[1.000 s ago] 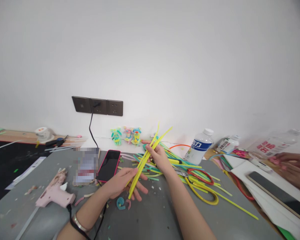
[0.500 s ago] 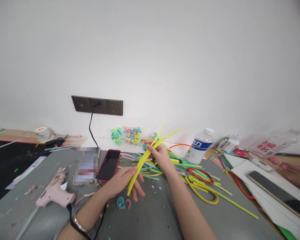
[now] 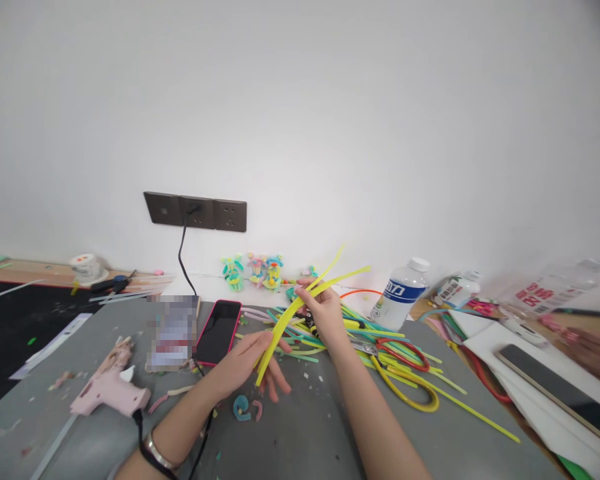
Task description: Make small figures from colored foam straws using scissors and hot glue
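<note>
head view: you're holding the yellow strips (image 3: 281,325) above the middle of the gray mat (image 3: 300,440), and their long axis is slanting from the near left toward the far right corner. your left hand (image 3: 250,363) is sitting closer to the joined near end; your right hand (image 3: 325,313) is sitting farther up, closer to where two tips are forking. the right thumb and fingers are clamping the strips between them. the left thumb is lying against the strips' left side while the other fingers are spreading apart underneath; whether they're pinching, you can't tell from this angle.

under and beyond your right wrist, a pile of colored strips (image 3: 383,333) is spreading toward the mat's right edge, and scissors (image 3: 366,347) are lying in it, just beside that forearm, so that side is crowding you most. a white bottle (image 3: 400,293) is standing near the far right corner. toward the far edge, a pink-edged phone (image 3: 219,331) is lying left of your hands. a pink glue gun (image 3: 113,390) is resting near the left edge, and a black cord (image 3: 181,257) is running down toward your left forearm. a curled blue scrap (image 3: 241,407) is lying just below your left hand.
</note>
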Tool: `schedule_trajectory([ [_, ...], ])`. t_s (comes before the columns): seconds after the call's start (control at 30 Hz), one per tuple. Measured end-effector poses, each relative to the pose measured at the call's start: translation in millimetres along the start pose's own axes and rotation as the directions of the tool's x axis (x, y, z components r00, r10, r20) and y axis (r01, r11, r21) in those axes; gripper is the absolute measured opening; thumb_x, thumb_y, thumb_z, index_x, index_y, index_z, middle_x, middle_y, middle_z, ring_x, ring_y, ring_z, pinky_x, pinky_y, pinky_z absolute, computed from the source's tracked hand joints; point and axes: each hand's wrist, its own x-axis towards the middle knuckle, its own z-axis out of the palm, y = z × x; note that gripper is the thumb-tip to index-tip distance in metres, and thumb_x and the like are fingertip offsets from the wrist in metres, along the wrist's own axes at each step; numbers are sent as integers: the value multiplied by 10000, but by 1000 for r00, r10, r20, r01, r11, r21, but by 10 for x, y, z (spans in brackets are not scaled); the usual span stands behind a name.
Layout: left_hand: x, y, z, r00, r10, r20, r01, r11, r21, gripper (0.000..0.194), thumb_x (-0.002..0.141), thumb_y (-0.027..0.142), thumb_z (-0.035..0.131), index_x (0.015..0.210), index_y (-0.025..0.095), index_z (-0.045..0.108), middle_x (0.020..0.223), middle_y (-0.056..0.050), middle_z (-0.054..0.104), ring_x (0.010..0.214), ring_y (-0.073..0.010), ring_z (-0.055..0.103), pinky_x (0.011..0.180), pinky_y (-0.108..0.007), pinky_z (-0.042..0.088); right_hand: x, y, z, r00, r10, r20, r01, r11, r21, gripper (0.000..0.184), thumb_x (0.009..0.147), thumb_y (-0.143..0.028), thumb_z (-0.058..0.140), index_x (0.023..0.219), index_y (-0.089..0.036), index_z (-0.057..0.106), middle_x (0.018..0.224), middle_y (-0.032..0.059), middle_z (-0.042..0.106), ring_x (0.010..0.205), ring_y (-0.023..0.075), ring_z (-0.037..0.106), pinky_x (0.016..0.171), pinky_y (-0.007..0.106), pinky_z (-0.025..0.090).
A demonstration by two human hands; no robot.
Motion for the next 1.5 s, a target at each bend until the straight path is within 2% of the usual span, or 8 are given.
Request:
schedule_trajectory([
  [0.3,20,0,33,999,41,-11,-41,999,12,503,890,677,440,782,187,476,599,-89,744,374,-135,602,368,-177,334,-18,-20,35,997,-50,-59,52,998,20,354,672,-441,811,856,-182,654,601,-38,615,401,100,552,393,225,458],
  [0.47,17,3,52,997,51,-53,-45,993,109,575,906,680,395,626,185,485,404,-6,554,328,-103,474,381,-202,355,-13,-11,41,997,-52,-65,53,998,18,383,663,-475,816,855,-190,646,589,-35,604,389,111,542,369,234,443],
  [0.63,22,-5,47,994,100,-37,-94,986,138,546,861,718,448,667,208,443,431,22,538,332,-84,388,374,-203,307,-4,-11,29,998,-49,-41,50,998,28,397,667,-490,813,862,-189,642,610,-25,614,401,114,549,385,236,447],
  [0.73,27,-18,28,994,102,-43,-91,975,201,577,884,712,402,619,202,457,408,22,504,337,-83,360,385,-211,293,6,-2,0,999,-36,-22,37,999,36,401,691,-510,794,866,-181,646,606,-28,606,386,105,536,383,232,442],
  [0.9,34,-56,-13,992,92,-81,-61,945,322,618,933,657,356,558,186,494,389,6,495,368,-92,384,425,-219,302,25,27,-52,1000,-17,5,16,999,43,458,742,-603,717,880,-170,653,568,-39,563,371,105,503,355,229,412],
  [1.13,29,-52,0,994,77,-72,-55,960,273,559,892,691,409,623,204,460,420,-3,569,349,-100,414,395,-208,322,44,-16,-144,998,-23,-53,24,1000,7,472,774,-632,668,848,-166,650,459,-76,484,300,77,415,311,202,287],
  [1.27,29,-68,-11,998,54,-36,-43,967,252,536,911,663,407,660,194,472,506,-52,670,371,-110,488,409,-200,362,48,-48,-186,998,-25,-64,25,1000,1,445,750,-624,691,796,-196,578,450,-95,470,281,70,385,299,201,273],
  [1.5,-8,-17,16,1000,6,-30,2,969,247,576,908,661,416,662,159,553,598,-105,731,455,-142,606,468,-209,413,26,-86,-164,999,-30,15,30,999,-27,482,718,-650,709,733,-219,492,436,-100,472,285,84,428,299,199,310],
])
